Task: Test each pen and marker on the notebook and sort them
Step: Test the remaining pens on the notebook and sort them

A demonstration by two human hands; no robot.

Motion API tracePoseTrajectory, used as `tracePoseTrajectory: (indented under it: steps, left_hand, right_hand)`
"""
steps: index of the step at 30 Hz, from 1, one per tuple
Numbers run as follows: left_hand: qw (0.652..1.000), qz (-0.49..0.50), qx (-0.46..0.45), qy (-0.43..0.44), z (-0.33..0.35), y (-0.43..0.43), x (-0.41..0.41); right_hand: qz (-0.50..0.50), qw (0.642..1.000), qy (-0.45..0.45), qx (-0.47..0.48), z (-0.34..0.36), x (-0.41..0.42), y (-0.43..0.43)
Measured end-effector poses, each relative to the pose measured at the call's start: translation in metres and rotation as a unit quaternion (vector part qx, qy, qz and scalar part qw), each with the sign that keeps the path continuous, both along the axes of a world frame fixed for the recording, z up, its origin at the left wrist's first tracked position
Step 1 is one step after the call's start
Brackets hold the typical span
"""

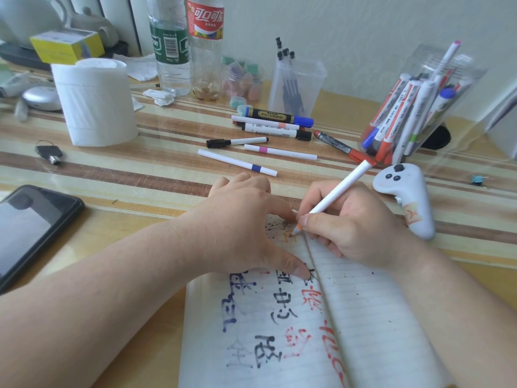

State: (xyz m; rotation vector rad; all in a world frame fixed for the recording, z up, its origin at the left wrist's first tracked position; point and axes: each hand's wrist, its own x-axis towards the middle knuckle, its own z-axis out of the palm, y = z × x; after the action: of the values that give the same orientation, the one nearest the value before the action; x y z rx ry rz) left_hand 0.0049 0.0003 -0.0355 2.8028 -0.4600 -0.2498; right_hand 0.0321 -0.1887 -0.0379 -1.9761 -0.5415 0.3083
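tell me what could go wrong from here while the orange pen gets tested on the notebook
1. The left hand presses on the notebook with its thumb on black writing; if that ink is wet, it may smear.
2. The orange pen in the right hand has its back end close to the red marker lying on the table; a wide stroke could nudge it.

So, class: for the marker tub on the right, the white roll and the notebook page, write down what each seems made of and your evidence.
The marker tub looks like clear glossy plastic: markers show through its wall. The white roll seems soft matte tissue paper, with embossed lines. The notebook page is thin ruled paper; ink has feathered.
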Motion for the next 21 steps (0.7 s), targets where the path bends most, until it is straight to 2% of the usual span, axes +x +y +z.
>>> tracePoseTrajectory:
  steps: [11, 21]
  left_hand:
    - [1.0, -0.002, 0.004, 0.003, 0.0008, -0.0002, 0.0]
    - [1.0, -0.006, 0.008, 0.007, -0.0003, -0.0001, 0.0005]
  right_hand:
    - [0.024, 1.0, 0.0, -0.005, 0.0014, -0.0008, -0.0007]
    - [0.003, 1.0, 0.002, -0.007, 0.0013, 0.0014, -0.0013]
